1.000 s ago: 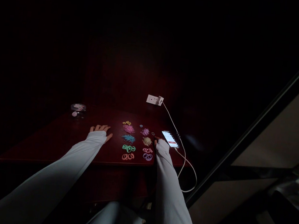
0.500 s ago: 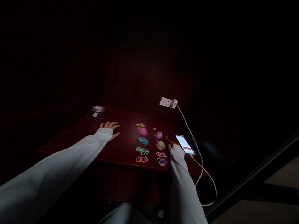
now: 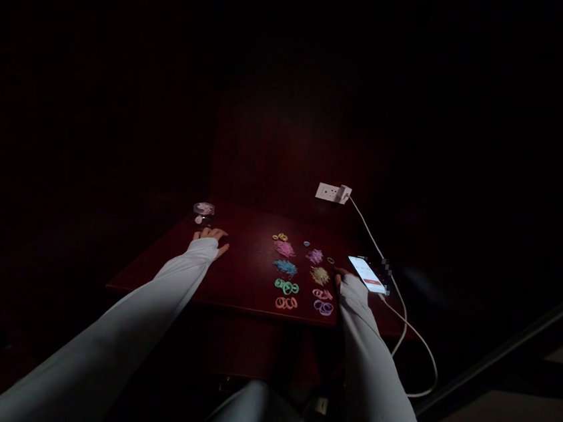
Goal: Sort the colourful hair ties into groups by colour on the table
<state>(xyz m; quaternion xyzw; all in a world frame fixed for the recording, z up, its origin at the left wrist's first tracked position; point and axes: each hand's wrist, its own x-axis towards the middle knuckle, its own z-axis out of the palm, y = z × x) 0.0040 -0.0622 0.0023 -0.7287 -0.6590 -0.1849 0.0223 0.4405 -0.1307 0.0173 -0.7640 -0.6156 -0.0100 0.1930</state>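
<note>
My left hand [image 3: 212,237] lies flat on the dark red table [image 3: 244,281], fingers stretched out, just in front of a small clear dish [image 3: 204,209]. My right hand [image 3: 342,276] is mostly covered by its white sleeve and rests beside a lit phone [image 3: 367,274]; its fingers are hidden. Between my hands lie sorted piles of small coloured bands: pink [image 3: 284,247], blue [image 3: 285,266], green [image 3: 286,285], orange [image 3: 286,302], yellow [image 3: 320,275] and purple [image 3: 324,307].
A white cable [image 3: 401,317] runs from the phone to a charger in a wall socket [image 3: 332,193] behind the table and loops off the right edge. The room around is very dark. My knee [image 3: 254,416] shows below the table.
The view has swung left, so the table appears farther right. My left hand has slid a little toward the dish. My right hand stays by the phone.
</note>
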